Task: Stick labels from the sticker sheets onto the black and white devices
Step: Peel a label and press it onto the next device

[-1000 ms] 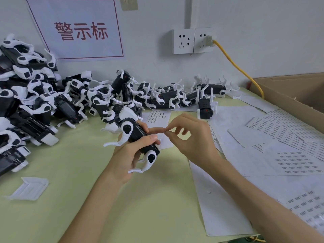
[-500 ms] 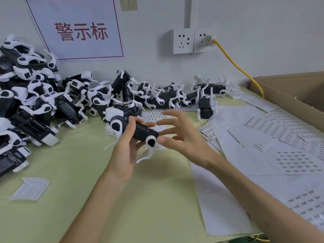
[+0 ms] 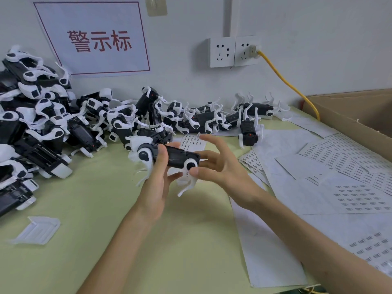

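Left hand (image 3: 156,187) grips device (image 3: 178,159); cardboard box (image 3: 350,115) interior hidden

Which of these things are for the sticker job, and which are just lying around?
For the job:
- device, held by the left hand
- right hand, at its end
- sticker sheets
- pile of devices

Just lying about:
- white plastic piece
- cardboard box
- yellow cable
- wall sockets
- wall sign
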